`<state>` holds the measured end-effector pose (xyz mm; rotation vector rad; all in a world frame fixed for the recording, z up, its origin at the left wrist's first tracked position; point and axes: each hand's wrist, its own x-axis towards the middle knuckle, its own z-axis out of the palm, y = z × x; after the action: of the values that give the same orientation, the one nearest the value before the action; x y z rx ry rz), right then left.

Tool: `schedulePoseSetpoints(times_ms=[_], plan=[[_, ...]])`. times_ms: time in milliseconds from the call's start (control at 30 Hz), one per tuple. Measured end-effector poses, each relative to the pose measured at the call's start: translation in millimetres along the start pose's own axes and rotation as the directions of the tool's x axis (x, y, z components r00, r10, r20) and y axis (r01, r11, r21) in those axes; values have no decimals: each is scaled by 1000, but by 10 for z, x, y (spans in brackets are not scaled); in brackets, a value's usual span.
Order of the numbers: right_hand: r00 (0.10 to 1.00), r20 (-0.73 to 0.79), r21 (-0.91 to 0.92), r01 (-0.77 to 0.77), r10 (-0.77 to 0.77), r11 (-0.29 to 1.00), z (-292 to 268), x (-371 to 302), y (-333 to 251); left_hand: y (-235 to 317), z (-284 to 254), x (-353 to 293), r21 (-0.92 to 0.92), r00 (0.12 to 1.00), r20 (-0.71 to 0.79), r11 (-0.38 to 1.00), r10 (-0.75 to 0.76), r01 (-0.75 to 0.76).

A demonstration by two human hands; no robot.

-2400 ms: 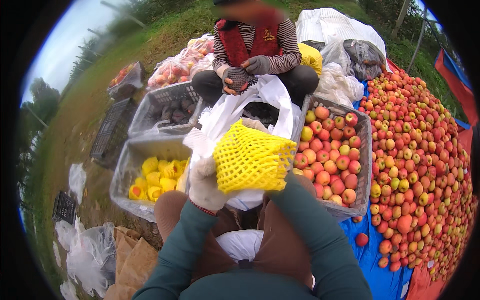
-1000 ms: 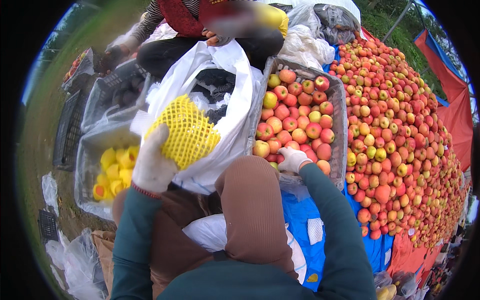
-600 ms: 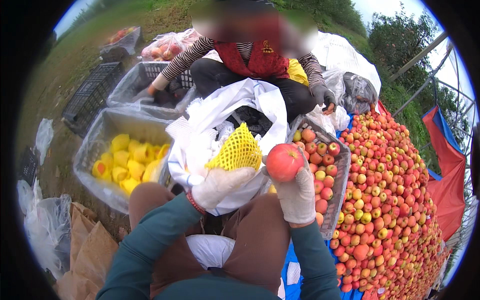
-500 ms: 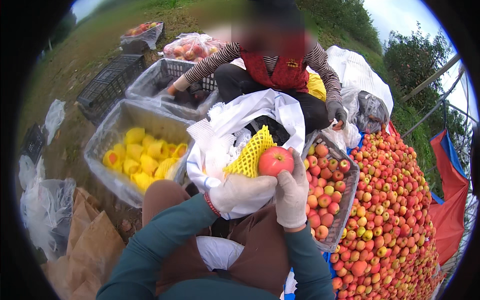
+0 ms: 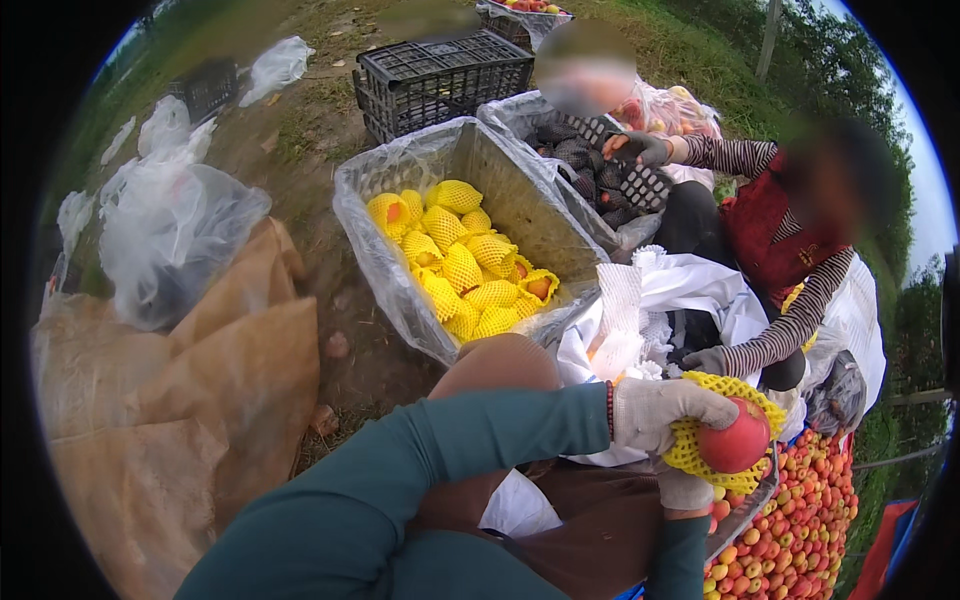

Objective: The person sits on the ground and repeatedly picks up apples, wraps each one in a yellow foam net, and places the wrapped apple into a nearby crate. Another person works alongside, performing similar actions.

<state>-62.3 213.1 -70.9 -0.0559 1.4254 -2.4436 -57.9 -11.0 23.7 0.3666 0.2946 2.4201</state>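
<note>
A red apple (image 5: 735,437) sits partly inside a yellow foam net sleeve (image 5: 700,455), its red side bare toward me. My left hand (image 5: 665,410), in a pale glove, is closed on the sleeve and apple, with thumb and fingers over the upper left. Under them, my right hand (image 5: 686,490), gloved too, supports the apple from below; its fingers are mostly hidden behind the sleeve. Just beyond is a white sack (image 5: 690,285) with white foam nets (image 5: 622,305) in its opening. To the left, a plastic-lined crate (image 5: 395,165) holds several apples in yellow nets (image 5: 462,268).
Across from me a person in a red vest (image 5: 775,235) reaches one gloved hand (image 5: 640,148) into a crate of dark-netted fruit (image 5: 585,165). Loose apples (image 5: 790,520) are heaped at right. A black crate (image 5: 445,80), brown paper (image 5: 180,390) and clear plastic bags (image 5: 180,235) lie around.
The yellow sleeve has gone from beside the apple to around part of it. My left hand has moved over the apple, and the view has swung left. The person's near hand has moved toward the sack.
</note>
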Motion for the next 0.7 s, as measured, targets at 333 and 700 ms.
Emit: schedulePoseSetpoints(times_ms=[333,700], plan=[[995,76,151,-68,57,986,777,-468,-420,87,-161,-93,114,937,310,985,-160,130],[679,-55,-714,486,-732,504,1297,-394,-1226,157,1,117,485,995,-35,872,98,-69]])
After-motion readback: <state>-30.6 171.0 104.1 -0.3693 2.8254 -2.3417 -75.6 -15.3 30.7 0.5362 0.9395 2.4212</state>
